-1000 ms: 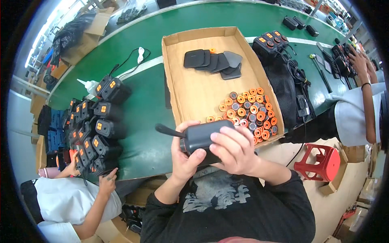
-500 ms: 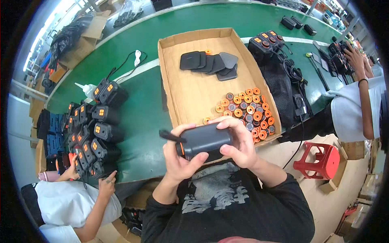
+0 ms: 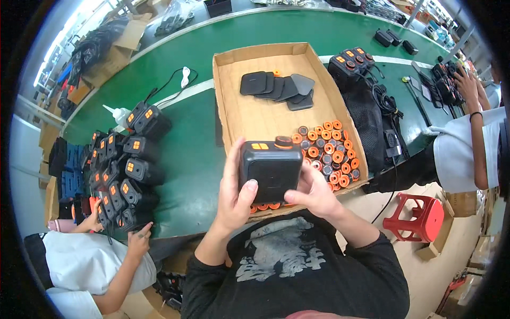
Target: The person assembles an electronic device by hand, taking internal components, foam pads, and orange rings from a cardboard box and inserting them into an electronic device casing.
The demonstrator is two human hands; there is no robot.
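A black boxy device (image 3: 272, 173) with orange buttons and a round knob on its top edge is between my two hands, over the near end of a cardboard tray (image 3: 218, 106). My left hand (image 3: 234, 194) is closed along its left side, thumb lying on the front face. My right hand (image 3: 319, 194) grips the lower right corner, its fingers partly hidden behind. Many orange-and-black round knobs (image 3: 338, 156) fill the tray's right near part, and a few more show below the device. Several flat black square pads (image 3: 276, 87) overlap farther back in the tray.
At left, similar black devices (image 3: 139, 173) crowd the green table (image 3: 186, 159), with a co-worker's hands (image 3: 139, 239) beside them. A white bottle (image 3: 118, 114) stands behind. On the right are three joined devices (image 3: 349, 61), cables, another worker and a red stool (image 3: 419, 218).
The device has been turned in my hands: its orange buttons and knob now show along the top, and the strap at its left end is out of sight. My right hand has shifted lower.
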